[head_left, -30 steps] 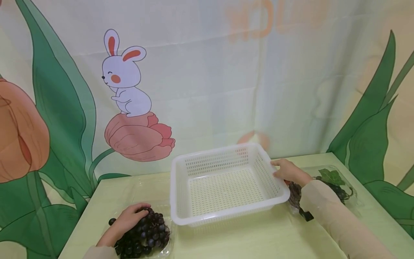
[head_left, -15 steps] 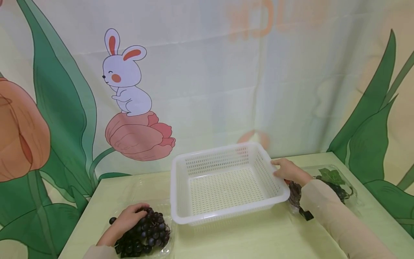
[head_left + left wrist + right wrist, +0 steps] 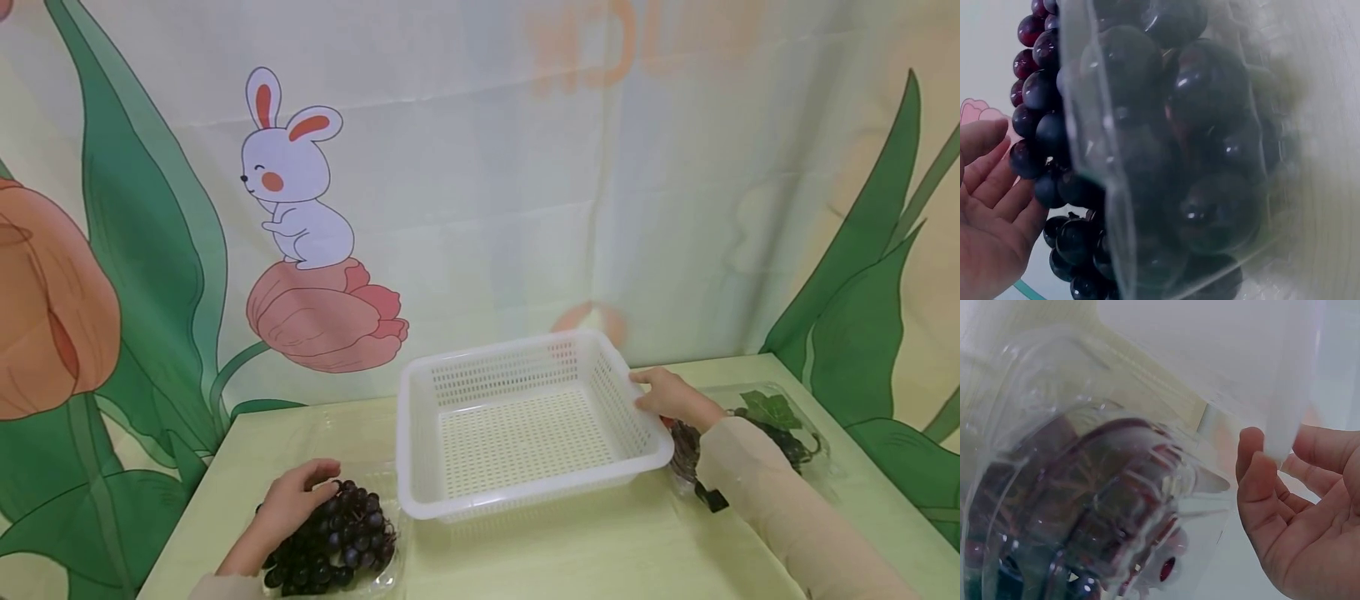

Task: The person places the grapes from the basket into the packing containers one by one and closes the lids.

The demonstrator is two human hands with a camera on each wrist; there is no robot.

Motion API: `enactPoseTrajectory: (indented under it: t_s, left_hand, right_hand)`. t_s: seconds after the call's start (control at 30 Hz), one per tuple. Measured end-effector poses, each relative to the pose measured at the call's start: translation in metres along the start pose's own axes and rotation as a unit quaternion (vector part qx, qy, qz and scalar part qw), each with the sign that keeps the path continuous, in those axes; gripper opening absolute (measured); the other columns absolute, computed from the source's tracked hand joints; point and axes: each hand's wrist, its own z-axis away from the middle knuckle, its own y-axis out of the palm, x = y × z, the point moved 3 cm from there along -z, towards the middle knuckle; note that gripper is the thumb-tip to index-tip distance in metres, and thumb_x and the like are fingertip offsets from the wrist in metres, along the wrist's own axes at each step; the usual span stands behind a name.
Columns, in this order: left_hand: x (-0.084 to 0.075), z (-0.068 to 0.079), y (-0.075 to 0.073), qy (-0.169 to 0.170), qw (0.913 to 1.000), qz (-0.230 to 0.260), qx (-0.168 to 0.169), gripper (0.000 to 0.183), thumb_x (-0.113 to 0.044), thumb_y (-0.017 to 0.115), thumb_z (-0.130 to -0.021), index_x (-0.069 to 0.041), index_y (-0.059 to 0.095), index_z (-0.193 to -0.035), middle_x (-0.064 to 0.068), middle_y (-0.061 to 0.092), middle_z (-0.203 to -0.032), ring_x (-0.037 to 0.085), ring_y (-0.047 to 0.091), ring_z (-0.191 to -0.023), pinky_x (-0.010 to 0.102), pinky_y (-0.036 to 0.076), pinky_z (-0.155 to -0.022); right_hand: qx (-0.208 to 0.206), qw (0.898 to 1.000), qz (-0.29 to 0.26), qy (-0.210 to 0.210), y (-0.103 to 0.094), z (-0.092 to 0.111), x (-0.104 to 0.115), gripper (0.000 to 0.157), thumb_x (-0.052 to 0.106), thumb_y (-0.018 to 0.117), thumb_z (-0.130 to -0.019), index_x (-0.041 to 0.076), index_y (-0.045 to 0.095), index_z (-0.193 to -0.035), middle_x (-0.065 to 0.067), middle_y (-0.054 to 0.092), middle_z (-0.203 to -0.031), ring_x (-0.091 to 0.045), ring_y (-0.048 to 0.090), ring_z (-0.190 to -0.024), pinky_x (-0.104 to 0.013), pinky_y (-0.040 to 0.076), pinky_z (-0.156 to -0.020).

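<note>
At the table's middle stands a white plastic basket [image 3: 525, 442] with slotted walls and nothing inside. My right hand [image 3: 678, 398] grips its right rim; in the right wrist view the thumb and fingers [image 3: 1255, 481] pinch the rim's edge. My left hand [image 3: 294, 498] is over a bunch of dark grapes [image 3: 347, 533] at the lower left, its fingers loosely bent. In the left wrist view those fingers lie beside the grapes [image 3: 1047, 137], and I cannot tell how firmly they touch. The bunch lies in a clear plastic box [image 3: 386, 575].
Right of the basket, partly behind my right forearm, a clear plastic box [image 3: 821, 454] holds dark fruit and a green leaf [image 3: 768, 410]. A dark, plastic-wrapped item [image 3: 684, 454] sits under my right wrist. A printed curtain [image 3: 480, 208] hangs directly behind the table [image 3: 525, 554].
My left hand has risen slightly off the top of the grapes, and its fingers have spread from them. The right hand and the basket have stayed in place.
</note>
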Motion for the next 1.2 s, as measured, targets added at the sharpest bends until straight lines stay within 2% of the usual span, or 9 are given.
enactPoseTrajectory:
  t_s: [0.1, 0.23, 0.33, 0.43, 0.53, 0.67, 0.8, 0.97, 1.2]
  left_hand:
    - [0.000, 0.002, -0.007, 0.011, 0.9995, 0.006, -0.029, 0.034, -0.016, 0.051, -0.090, -0.001, 0.051, -0.121, 0.019, 0.056, -0.120, 0.034, 0.049, -0.113, 0.047, 0.041, -0.092]
    - [0.003, 0.005, -0.020, 0.015, 0.9963, 0.008, -0.084, 0.033, -0.015, 0.046, -0.092, -0.001, 0.050, -0.121, 0.021, 0.053, -0.122, 0.035, 0.045, -0.117, 0.049, 0.037, -0.097]
    - [0.009, 0.008, -0.028, -0.001, 0.9925, 0.005, -0.123, 0.035, -0.015, 0.043, -0.092, -0.001, 0.047, -0.124, 0.022, 0.047, -0.128, 0.037, 0.039, -0.122, 0.051, 0.035, -0.097]
    - [0.018, 0.011, -0.034, -0.031, 0.9901, -0.004, -0.137, 0.040, -0.020, 0.040, -0.093, -0.002, 0.042, -0.128, 0.023, 0.039, -0.135, 0.040, 0.033, -0.124, 0.054, 0.033, -0.096]
    - [0.028, 0.011, -0.036, -0.067, 0.9908, -0.013, -0.116, 0.051, -0.031, 0.036, -0.094, 0.000, 0.032, -0.134, 0.026, 0.028, -0.140, 0.045, 0.028, -0.125, 0.056, 0.030, -0.097]
    - [0.040, 0.009, -0.035, -0.111, 0.9921, -0.010, -0.058, 0.074, -0.051, 0.028, -0.092, 0.005, 0.016, -0.139, 0.031, 0.015, -0.142, 0.050, 0.021, -0.125, 0.058, 0.027, -0.099]
    - [0.043, 0.010, -0.031, -0.133, 0.9909, -0.001, -0.018, 0.088, -0.061, 0.018, -0.088, 0.009, 0.006, -0.139, 0.034, 0.008, -0.142, 0.051, 0.014, -0.126, 0.059, 0.022, -0.101]
    - [0.046, 0.010, -0.027, -0.144, 0.9896, -0.002, -0.010, 0.093, -0.064, 0.013, -0.086, 0.012, 0.003, -0.138, 0.037, 0.006, -0.140, 0.052, 0.010, -0.127, 0.059, 0.018, -0.103]
    - [0.059, 0.004, -0.024, -0.146, 0.9891, 0.006, -0.017, 0.088, -0.060, 0.018, -0.089, 0.012, 0.007, -0.138, 0.036, 0.008, -0.140, 0.051, 0.011, -0.127, 0.059, 0.017, -0.104]
  right_hand:
    - [0.002, 1.000, -0.001, 0.003, 0.000, 0.000, 0.000, 0.057, 0.003, 0.050, -0.087, -0.005, 0.026, -0.137, -0.027, 0.049, -0.124, -0.024, 0.063, -0.088, -0.033, 0.053, -0.066]
    - [0.002, 1.000, -0.001, 0.002, 0.000, 0.001, 0.000, 0.056, 0.003, 0.050, -0.087, -0.005, 0.025, -0.137, -0.027, 0.049, -0.123, -0.023, 0.063, -0.087, -0.033, 0.052, -0.066]
    - [0.002, 1.000, 0.003, 0.000, 0.000, 0.000, 0.000, 0.056, 0.003, 0.050, -0.087, -0.005, 0.025, -0.137, -0.027, 0.049, -0.124, -0.024, 0.063, -0.088, -0.033, 0.052, -0.067]
    - [0.003, 1.000, 0.004, -0.001, 0.000, 0.000, 0.000, 0.056, 0.003, 0.050, -0.087, -0.006, 0.025, -0.137, -0.027, 0.049, -0.124, -0.024, 0.063, -0.089, -0.033, 0.052, -0.068]
    - [0.002, 1.000, 0.005, -0.003, -0.001, 0.000, 0.000, 0.056, 0.002, 0.050, -0.087, -0.006, 0.026, -0.137, -0.028, 0.049, -0.124, -0.025, 0.063, -0.090, -0.034, 0.052, -0.070]
    - [0.001, 1.000, 0.008, -0.005, -0.001, 0.000, 0.000, 0.057, 0.002, 0.050, -0.086, -0.006, 0.026, -0.137, -0.028, 0.049, -0.124, -0.026, 0.063, -0.090, -0.034, 0.052, -0.070]
    - [0.001, 1.000, 0.008, -0.003, -0.001, 0.000, 0.001, 0.057, 0.003, 0.050, -0.087, -0.006, 0.026, -0.137, -0.028, 0.049, -0.124, -0.026, 0.063, -0.090, -0.034, 0.052, -0.068]
    - [-0.003, 1.000, 0.015, -0.008, -0.001, 0.002, 0.004, 0.056, 0.003, 0.050, -0.086, -0.006, 0.027, -0.136, -0.029, 0.048, -0.124, -0.027, 0.063, -0.090, -0.033, 0.052, -0.067]
    - [-0.011, 1.000, 0.029, -0.005, -0.002, 0.004, 0.004, 0.056, 0.004, 0.051, -0.086, -0.006, 0.029, -0.136, -0.028, 0.050, -0.123, -0.021, 0.063, -0.080, -0.029, 0.048, -0.056]
